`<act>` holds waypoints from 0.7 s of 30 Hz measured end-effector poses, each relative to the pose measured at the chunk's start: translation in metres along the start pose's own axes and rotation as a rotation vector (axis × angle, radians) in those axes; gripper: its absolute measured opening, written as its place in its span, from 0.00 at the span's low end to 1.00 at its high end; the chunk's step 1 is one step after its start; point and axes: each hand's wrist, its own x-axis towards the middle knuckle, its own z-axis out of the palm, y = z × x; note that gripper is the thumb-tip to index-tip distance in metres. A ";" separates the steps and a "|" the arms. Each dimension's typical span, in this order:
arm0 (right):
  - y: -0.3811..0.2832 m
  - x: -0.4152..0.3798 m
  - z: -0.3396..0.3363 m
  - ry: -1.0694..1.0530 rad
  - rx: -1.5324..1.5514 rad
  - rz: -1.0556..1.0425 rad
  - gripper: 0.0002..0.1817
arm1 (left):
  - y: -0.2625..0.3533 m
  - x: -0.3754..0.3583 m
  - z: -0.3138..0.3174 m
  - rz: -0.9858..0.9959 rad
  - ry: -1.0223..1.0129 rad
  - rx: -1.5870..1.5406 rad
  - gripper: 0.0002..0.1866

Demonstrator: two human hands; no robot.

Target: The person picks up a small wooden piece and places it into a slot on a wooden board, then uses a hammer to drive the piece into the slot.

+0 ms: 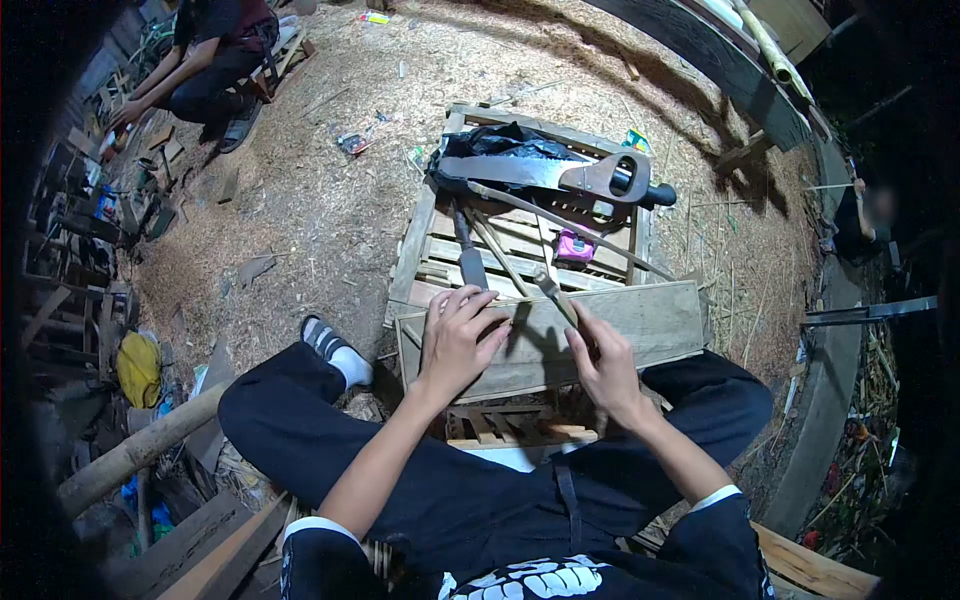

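A long, weathered wooden panel (640,325) lies across the front of a slatted wooden crate, over my lap. My left hand (458,338) presses on its left half, fingers bent over the far edge. Thumb and index finger come close together there; anything small between them is too fine to make out. In my right hand (605,368) is a hammer (546,284), gripped by its handle and tilted, its head just above the panel's far edge. Behind the panel, a pink tape measure (574,248) and a dark-bladed chisel-like tool (470,262) rest on the slats.
A handsaw (530,172) lies on a black plastic bag (510,142) atop the slatted crate (420,235). Wood shavings (330,230) cover the ground. Another person (225,60) crouches at upper left among wood scraps. A bamboo pole (140,450) extends beside my left knee.
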 end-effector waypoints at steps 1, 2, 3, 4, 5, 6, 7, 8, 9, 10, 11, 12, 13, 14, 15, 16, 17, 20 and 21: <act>0.001 0.006 -0.001 -0.035 -0.028 0.040 0.26 | 0.000 0.001 0.000 0.006 -0.004 0.004 0.10; 0.003 0.010 -0.002 -0.073 -0.056 0.080 0.27 | 0.000 0.001 0.000 0.002 -0.004 -0.007 0.10; 0.005 0.012 0.000 -0.069 -0.048 0.080 0.27 | 0.001 0.002 0.000 -0.002 -0.004 -0.016 0.10; 0.007 0.013 0.004 -0.070 -0.084 0.065 0.28 | 0.001 0.003 0.000 0.000 -0.009 -0.008 0.10; 0.008 0.014 0.007 -0.070 -0.120 0.050 0.29 | 0.001 0.003 0.000 0.015 -0.021 -0.009 0.10; 0.009 0.014 0.008 -0.166 -0.151 0.101 0.32 | 0.001 0.003 0.000 0.029 -0.034 -0.010 0.10; 0.011 0.013 0.012 -0.161 -0.143 0.111 0.32 | 0.001 0.003 0.001 0.034 -0.047 -0.007 0.10; 0.012 0.013 0.018 -0.108 -0.198 0.004 0.32 | 0.001 0.002 0.001 0.031 -0.043 0.003 0.10; 0.012 0.013 0.023 -0.057 -0.258 -0.108 0.32 | 0.001 0.001 0.003 0.027 -0.032 0.009 0.10; 0.008 0.016 0.027 -0.043 -0.239 -0.099 0.29 | 0.001 0.001 0.004 0.040 -0.040 0.020 0.10; 0.003 0.018 0.029 -0.097 -0.260 -0.062 0.21 | 0.001 0.001 0.006 0.044 -0.043 0.015 0.10; -0.003 0.021 0.031 -0.062 -0.234 -0.083 0.19 | 0.002 0.002 0.006 0.051 -0.031 0.032 0.10; -0.007 0.023 0.034 -0.027 -0.205 -0.104 0.17 | 0.002 0.002 0.005 0.057 -0.022 0.052 0.10; -0.008 0.025 0.038 -0.025 -0.200 -0.096 0.17 | 0.003 0.002 0.005 0.049 -0.027 0.041 0.10; -0.007 0.027 0.042 -0.004 -0.185 -0.102 0.14 | 0.004 0.002 0.004 0.050 -0.034 0.042 0.10; -0.006 0.028 0.045 0.014 -0.174 -0.110 0.12 | 0.005 0.002 0.004 0.045 -0.028 0.038 0.10; -0.004 0.027 0.046 0.011 -0.175 -0.108 0.12 | 0.006 0.002 0.005 0.038 -0.019 0.032 0.09; -0.001 0.027 0.053 -0.031 -0.104 -0.085 0.11 | 0.001 -0.003 0.010 0.056 0.001 0.059 0.09; -0.001 0.027 0.054 -0.023 -0.104 -0.073 0.10 | 0.002 -0.003 0.009 0.051 0.004 0.062 0.09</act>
